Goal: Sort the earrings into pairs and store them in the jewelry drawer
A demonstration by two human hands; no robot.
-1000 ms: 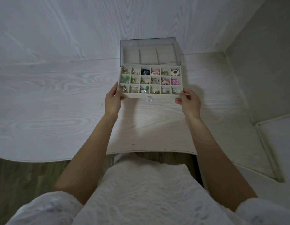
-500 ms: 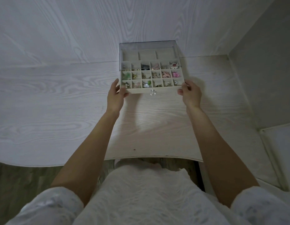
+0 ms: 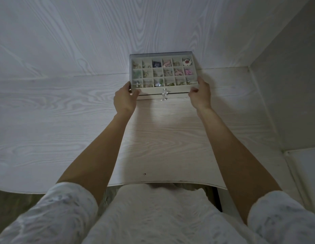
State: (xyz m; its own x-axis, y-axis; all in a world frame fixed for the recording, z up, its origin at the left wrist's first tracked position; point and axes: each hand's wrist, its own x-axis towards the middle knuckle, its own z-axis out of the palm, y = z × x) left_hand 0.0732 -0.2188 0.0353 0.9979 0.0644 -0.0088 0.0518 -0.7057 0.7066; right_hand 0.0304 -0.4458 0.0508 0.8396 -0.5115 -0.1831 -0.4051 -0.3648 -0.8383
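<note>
A jewelry drawer, divided into small compartments of paired earrings, sits inside its clear case at the back of a pale wood-grain desk, against the wall. The left hand holds the drawer's front left corner, thumb curled round it. The right hand holds the front right corner likewise. A crystal knob sits between them.

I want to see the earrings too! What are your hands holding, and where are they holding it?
Both hold the jewelry drawer: the left hand grips its front left corner, the right hand its front right corner.
</note>
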